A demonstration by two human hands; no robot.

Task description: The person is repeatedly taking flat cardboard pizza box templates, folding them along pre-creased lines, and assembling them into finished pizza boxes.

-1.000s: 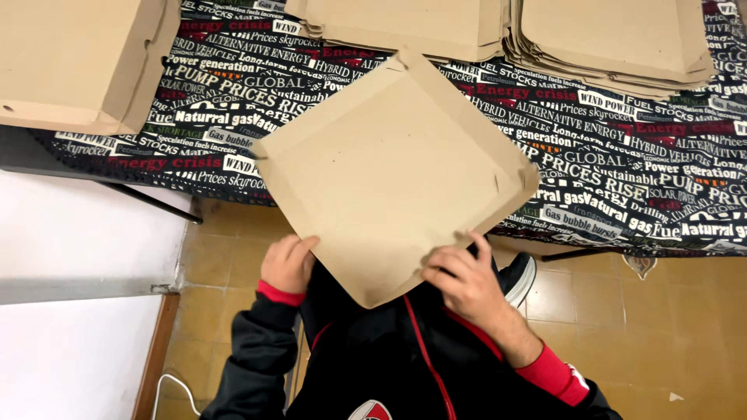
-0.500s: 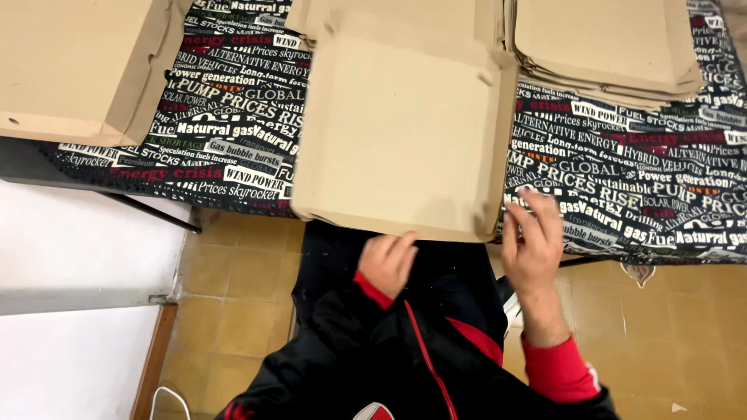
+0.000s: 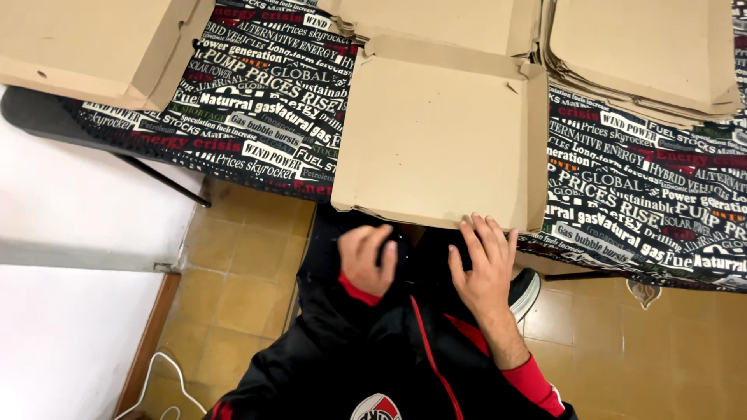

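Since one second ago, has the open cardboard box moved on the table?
Yes. The open cardboard box went from tilted over the table edge to lying flat, farther onto the printed tablecloth, toward the stack of flat cardboard.

The open box (image 3: 440,140) is made of plain brown cardboard, matt and slightly rough. The same dull cardboard is seen in the flat stack (image 3: 646,54) at far right and the box (image 3: 85,43) at far left. The table is covered by a printed cloth (image 3: 264,132), smooth and matt. The floor (image 3: 241,288) is laid with faintly glossy tiles.
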